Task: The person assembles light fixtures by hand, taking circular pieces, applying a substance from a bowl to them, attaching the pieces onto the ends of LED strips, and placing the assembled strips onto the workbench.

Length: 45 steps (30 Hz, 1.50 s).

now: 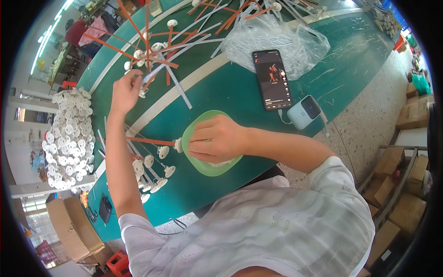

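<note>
My left hand (127,91) reaches to the pile of orange and grey strips (173,85) with white round caps on their ends. Its fingers are closed at the near end of a grey strip; what they pinch is too small to make out. My right hand (217,138) reaches into a light green bowl (213,171), its fingertips hidden below the rim. White contents show faintly under that hand. Touching or very near the bowl's left side is a white cap (178,145) on an orange strip (150,140).
More capped strips (150,173) lie by my left forearm. A large bunch of white discs (69,138) hangs at the table's left. Farther back are a phone (272,79), a cabled power bank (303,112) and a clear plastic bag (277,39). Cardboard boxes (410,212) stand at right.
</note>
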Motion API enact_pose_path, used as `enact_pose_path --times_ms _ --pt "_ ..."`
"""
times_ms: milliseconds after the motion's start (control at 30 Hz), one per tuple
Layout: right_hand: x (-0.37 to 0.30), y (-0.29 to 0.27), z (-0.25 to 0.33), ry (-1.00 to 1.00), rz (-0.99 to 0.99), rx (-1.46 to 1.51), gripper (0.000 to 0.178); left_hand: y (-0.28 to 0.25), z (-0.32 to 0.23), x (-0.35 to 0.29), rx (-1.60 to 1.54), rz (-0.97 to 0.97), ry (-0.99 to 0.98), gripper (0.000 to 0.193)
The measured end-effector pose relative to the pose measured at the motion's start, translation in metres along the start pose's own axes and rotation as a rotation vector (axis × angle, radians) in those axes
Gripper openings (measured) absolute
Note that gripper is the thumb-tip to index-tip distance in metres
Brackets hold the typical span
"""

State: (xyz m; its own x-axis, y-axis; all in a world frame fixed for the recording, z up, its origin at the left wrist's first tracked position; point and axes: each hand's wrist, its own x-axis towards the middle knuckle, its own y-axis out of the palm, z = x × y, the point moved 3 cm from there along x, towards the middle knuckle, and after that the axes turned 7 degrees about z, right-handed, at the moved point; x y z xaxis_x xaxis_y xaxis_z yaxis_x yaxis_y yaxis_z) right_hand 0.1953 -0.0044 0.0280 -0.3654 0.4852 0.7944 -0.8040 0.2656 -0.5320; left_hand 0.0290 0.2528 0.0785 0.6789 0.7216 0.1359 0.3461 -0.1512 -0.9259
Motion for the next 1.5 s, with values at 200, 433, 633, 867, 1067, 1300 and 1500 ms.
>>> enact_pose_path --times_ms 200,433,633,867,1067,1300,1500 --pt "0.004 0.000 0.002 0.006 -0.058 -0.023 0.014 0.018 -0.054 -0.067 -1.196 0.295 -0.195 0.034" --pt "0.003 -0.012 -0.003 0.083 -0.253 -0.026 0.020 0.013 -0.124 -0.142 -0.835 -0.071 0.226 0.034" --pt "0.002 -0.001 -0.003 0.016 -0.287 0.029 0.021 -0.012 -0.135 -0.192 -0.805 -0.572 0.552 0.037" --pt "0.006 -0.008 -0.002 0.125 -0.298 0.092 0.036 0.061 -0.126 -0.173 -0.296 -0.352 0.229 0.035" --pt "0.000 0.005 -0.006 0.085 -0.169 0.154 0.027 0.081 -0.129 -0.178 -0.190 -0.367 0.238 0.042" --pt "0.002 0.006 -0.013 0.135 -0.107 0.184 0.023 0.086 -0.125 -0.181 -0.217 -0.385 0.168 0.042" --pt "0.001 0.005 -0.009 0.191 -0.101 0.191 0.029 0.088 -0.129 -0.181 -0.212 -0.394 0.157 0.044"
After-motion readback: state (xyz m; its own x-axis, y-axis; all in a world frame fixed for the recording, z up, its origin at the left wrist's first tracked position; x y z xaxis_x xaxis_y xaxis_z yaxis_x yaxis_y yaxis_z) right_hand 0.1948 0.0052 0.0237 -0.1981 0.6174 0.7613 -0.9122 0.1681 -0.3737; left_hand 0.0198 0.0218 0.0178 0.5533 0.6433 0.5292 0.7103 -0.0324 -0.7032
